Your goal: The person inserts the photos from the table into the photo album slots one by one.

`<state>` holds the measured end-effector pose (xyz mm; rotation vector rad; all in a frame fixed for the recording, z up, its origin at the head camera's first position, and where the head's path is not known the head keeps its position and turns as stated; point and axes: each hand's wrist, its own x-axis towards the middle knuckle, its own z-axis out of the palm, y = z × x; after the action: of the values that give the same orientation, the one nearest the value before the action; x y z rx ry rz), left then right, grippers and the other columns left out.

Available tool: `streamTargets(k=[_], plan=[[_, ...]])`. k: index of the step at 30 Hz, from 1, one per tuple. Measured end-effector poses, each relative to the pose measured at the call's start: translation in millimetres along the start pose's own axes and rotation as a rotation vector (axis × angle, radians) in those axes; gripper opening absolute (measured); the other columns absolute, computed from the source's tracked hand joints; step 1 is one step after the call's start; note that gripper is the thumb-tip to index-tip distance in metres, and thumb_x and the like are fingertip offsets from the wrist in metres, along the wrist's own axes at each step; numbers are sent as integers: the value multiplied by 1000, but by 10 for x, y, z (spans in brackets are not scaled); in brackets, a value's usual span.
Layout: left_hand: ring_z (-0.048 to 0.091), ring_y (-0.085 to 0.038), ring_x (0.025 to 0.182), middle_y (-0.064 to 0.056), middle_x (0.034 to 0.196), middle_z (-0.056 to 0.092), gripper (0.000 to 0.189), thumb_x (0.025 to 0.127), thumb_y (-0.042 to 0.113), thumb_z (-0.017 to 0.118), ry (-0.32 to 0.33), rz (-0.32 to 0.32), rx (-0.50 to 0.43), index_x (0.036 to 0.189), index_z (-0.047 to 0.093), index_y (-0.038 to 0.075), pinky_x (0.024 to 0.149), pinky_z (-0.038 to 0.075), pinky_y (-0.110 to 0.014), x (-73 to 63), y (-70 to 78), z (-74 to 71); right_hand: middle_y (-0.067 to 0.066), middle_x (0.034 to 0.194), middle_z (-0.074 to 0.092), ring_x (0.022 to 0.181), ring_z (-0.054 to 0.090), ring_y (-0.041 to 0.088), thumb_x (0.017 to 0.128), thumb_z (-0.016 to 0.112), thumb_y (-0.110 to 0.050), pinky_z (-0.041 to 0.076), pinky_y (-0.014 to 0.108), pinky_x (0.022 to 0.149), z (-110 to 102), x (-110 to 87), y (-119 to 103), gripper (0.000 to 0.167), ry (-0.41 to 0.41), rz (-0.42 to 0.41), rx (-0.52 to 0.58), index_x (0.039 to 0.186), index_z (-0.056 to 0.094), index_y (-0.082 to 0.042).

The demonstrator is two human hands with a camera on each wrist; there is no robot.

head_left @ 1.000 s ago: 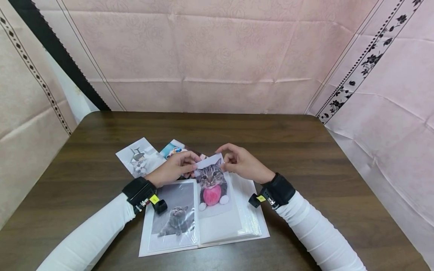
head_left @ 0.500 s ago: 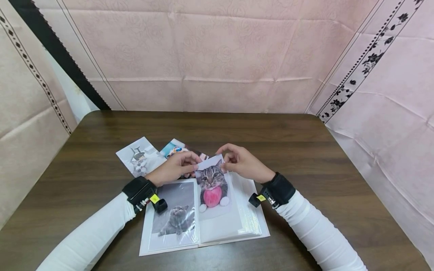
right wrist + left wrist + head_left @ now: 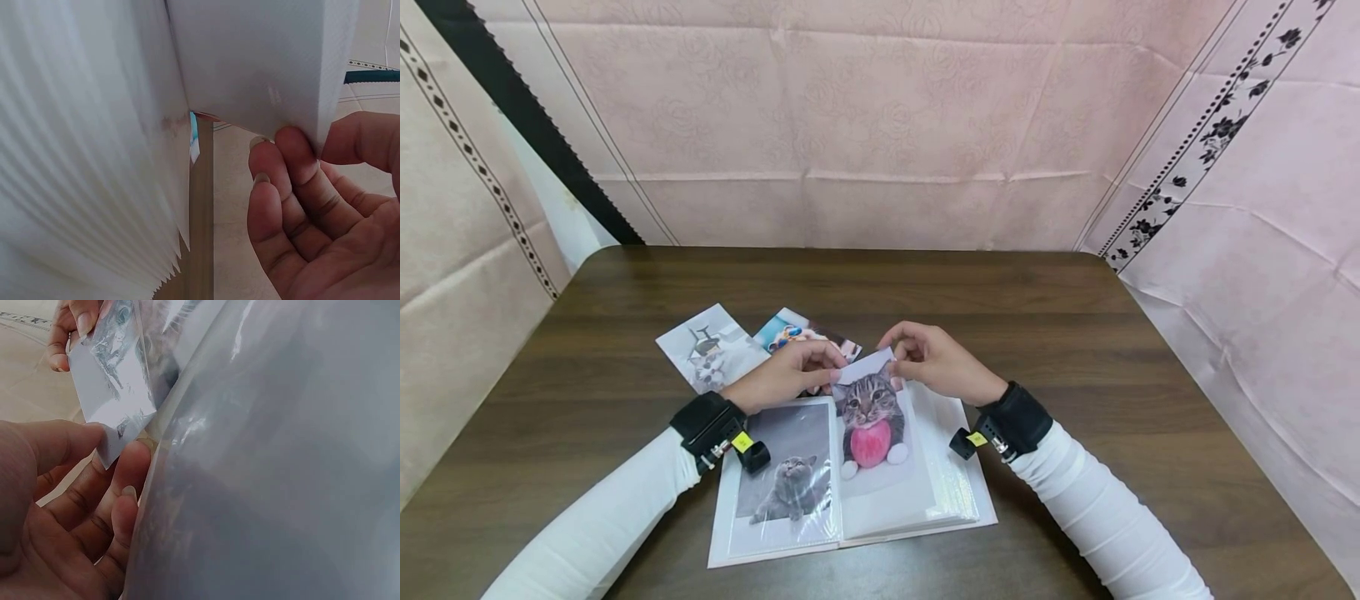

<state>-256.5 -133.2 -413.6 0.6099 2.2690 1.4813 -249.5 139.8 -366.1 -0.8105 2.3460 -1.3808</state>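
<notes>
A photo album (image 3: 887, 517) lies spread on the table, its clear pockets shiny. On its left page is a photo of a small grey kitten (image 3: 793, 483). Over the right page, a photo of a tabby cat with a pink heart (image 3: 868, 408) has its lower part in the pocket and its top edge sticking out. My left hand (image 3: 790, 369) pinches this photo's upper left corner between thumb and fingers, as the left wrist view shows at the photo corner (image 3: 115, 440). At the upper right corner, my right hand (image 3: 936, 362) pinches it likewise. The right wrist view shows its fingertips (image 3: 294, 150) against the sheet.
Behind the left hand lie a pale photo with a glass on it (image 3: 707, 346) and a colourful photo (image 3: 786, 329), partly covered by that hand. The brown wooden table (image 3: 1000, 292) ends at a pink cloth backdrop (image 3: 887, 125).
The cat photo has slid slightly down, toward the person, and both hands have come down a little with it. The album has stayed in place.
</notes>
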Motion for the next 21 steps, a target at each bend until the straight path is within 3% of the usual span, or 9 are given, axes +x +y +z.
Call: streamTargets(k=[9,21], plan=[[64,-23,80,-7,96,66,16,101,10,62,-36,53,20,115,67,6,70,53,-26,-12,-15,-9,9,82,65,84,60,21,95,64,0,46,32,81,2,3,0,23,7,4,-24,118,63,-1],[60,-24,83,-8,104,64,15,101,15,63,-52,44,41,114,70,10,70,51,-25,-13,-24,5,7,82,63,81,58,21,96,65,-3,46,29,76,3,0,10,18,13,6,-54,114,66,-2]])
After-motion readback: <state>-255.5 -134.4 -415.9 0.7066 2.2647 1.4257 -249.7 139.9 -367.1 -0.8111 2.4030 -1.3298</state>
